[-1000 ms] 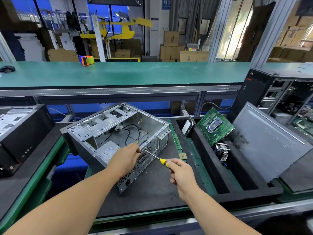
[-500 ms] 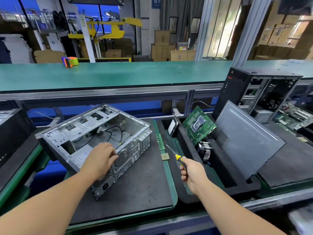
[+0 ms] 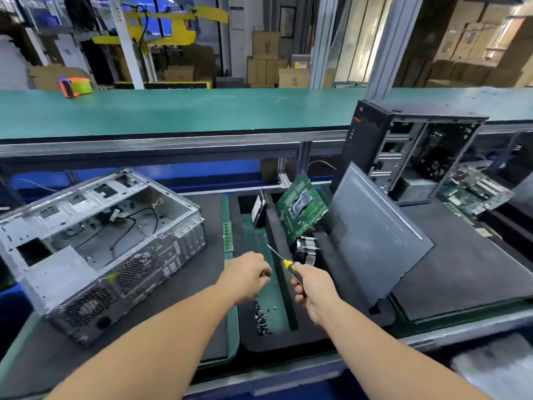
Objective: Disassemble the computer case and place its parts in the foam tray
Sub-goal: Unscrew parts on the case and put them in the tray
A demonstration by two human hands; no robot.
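Head view: stripped metal case (image 3: 98,249) lying on its side on a dark mat (image 3: 202,287) at left, open side up, black cables loose inside, fan grilles facing the camera. Black foam tray (image 3: 323,333) just right of the mat, on the lower tabletop (image 3: 432,339). Left hand (image 3: 248,277) hovering over the tray's narrow green-floored slot, clear of the case, fingers (image 3: 264,274) curled downward; cannot tell whether anything is pinched in them. Small heap of dark screws (image 3: 261,316) on the slot floor below that hand. Right hand (image 3: 313,284) gripping the yellow-and-black handle of a screwdriver (image 3: 284,262), shaft angled up and left, tip above the slot. Green memory stick (image 3: 227,236) lying along the mat's right edge. Drive (image 3: 256,209) standing on edge at the slot's far end. Green motherboard (image 3: 301,209) tilted upright in the next compartment, finned heatsink (image 3: 308,249) in front of it. Grey side panel (image 3: 375,238) leaning in the tray's right part. Second, black case (image 3: 403,157) standing upright behind the panel, side open. Another motherboard (image 3: 473,192) at far right. Orange-and-green tape dispenser (image 3: 75,86) on the raised green tabletop (image 3: 202,111) at back left. Cardboard boxes (image 3: 268,59) stacked beyond it.
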